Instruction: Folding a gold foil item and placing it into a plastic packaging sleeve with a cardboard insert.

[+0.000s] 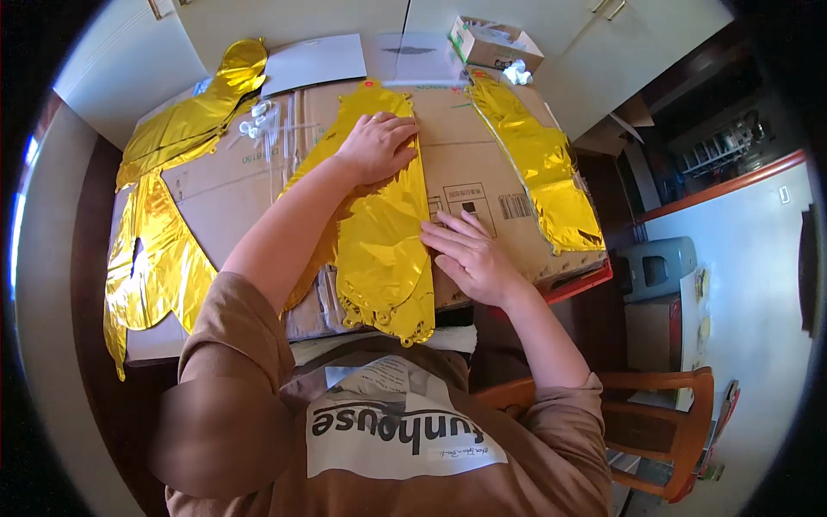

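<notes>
A flat, folded gold foil balloon (pixel 379 250) lies lengthwise in front of me on a cardboard box (pixel 233 189), its lower end hanging past the near edge. My left hand (pixel 379 148) rests flat on the upper part of the foil, fingers reaching toward its right edge. Lower down, my right hand (pixel 472 254) is spread beside that same edge, fingertips touching the foil or the cardboard next to it. Another gold foil balloon (pixel 543 177) lies flat on the right side of the box. Further gold foil (pixel 164 250) spreads over the left side and droops off the near corner.
White plastic pieces (pixel 257 121) and clear straws (pixel 289 129) lie left of my left arm. At the back are a white sheet (pixel 314 62), a small open carton (pixel 495 43) and crumpled white tissue (pixel 517 72). A wooden chair (pixel 663 422) stands at right, near a grey-blue plastic bin (pixel 659 267).
</notes>
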Action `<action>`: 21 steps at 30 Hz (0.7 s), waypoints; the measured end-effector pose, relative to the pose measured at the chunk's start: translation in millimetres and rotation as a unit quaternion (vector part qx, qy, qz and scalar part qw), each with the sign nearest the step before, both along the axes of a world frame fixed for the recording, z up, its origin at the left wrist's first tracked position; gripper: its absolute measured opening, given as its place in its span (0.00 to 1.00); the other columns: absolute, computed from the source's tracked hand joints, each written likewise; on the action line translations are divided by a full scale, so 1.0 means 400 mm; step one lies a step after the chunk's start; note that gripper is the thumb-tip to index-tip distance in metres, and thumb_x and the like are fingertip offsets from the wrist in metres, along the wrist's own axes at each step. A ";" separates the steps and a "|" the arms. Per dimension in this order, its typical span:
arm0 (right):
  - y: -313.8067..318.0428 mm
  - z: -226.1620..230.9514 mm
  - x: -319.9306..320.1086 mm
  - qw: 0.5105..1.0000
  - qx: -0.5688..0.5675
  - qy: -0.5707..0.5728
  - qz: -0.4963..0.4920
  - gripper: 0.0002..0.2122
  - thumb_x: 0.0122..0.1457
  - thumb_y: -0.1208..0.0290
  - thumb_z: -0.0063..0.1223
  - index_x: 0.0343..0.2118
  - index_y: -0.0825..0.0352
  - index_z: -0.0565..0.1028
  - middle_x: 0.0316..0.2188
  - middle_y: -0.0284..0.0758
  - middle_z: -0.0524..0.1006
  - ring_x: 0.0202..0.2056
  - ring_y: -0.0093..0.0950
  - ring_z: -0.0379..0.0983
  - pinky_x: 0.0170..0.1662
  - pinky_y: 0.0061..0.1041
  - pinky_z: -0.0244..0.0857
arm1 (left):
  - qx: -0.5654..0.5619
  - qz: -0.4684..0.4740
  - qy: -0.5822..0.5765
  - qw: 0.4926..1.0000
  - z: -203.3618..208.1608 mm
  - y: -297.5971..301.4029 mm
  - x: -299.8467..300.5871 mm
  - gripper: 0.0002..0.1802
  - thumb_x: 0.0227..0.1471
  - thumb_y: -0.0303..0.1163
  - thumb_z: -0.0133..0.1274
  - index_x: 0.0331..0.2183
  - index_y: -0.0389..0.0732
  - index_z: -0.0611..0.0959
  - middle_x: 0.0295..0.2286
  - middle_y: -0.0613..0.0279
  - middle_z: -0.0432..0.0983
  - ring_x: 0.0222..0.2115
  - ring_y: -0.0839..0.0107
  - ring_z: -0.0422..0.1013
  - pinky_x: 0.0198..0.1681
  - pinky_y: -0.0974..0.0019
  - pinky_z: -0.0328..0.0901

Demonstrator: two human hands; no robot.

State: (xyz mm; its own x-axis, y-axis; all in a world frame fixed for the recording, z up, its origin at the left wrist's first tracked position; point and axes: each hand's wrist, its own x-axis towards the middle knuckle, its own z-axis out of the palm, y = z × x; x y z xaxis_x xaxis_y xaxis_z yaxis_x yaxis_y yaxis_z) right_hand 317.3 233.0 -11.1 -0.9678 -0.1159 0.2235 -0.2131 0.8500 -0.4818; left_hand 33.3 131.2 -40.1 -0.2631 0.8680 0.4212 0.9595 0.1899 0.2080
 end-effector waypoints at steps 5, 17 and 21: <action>0.011 0.020 -0.001 0.995 -0.072 0.015 -0.066 0.15 0.67 0.67 0.49 0.54 0.60 0.78 0.54 0.42 0.78 0.60 0.44 0.69 0.68 0.47 0.54 | -0.005 0.004 0.000 1.000 0.008 -0.002 0.004 0.25 0.58 0.46 0.53 0.53 0.44 0.79 0.54 0.61 0.75 0.56 0.57 0.67 0.58 0.51 0.60; -0.037 -0.014 -0.035 0.990 0.126 0.064 -0.009 0.16 0.59 0.72 0.57 0.51 0.64 0.79 0.58 0.38 0.75 0.61 0.40 0.68 0.66 0.47 0.57 | -0.010 0.000 -0.018 1.000 0.013 -0.004 0.003 0.26 0.58 0.47 0.54 0.55 0.46 0.78 0.55 0.59 0.75 0.56 0.55 0.68 0.59 0.51 0.59; -0.038 -0.003 -0.038 0.991 0.120 0.066 0.003 0.16 0.59 0.72 0.57 0.50 0.64 0.79 0.57 0.37 0.76 0.60 0.40 0.69 0.66 0.47 0.57 | 0.154 0.018 -0.062 0.986 0.030 -0.034 0.002 0.24 0.56 0.42 0.58 0.53 0.45 0.79 0.52 0.55 0.76 0.54 0.50 0.69 0.57 0.49 0.62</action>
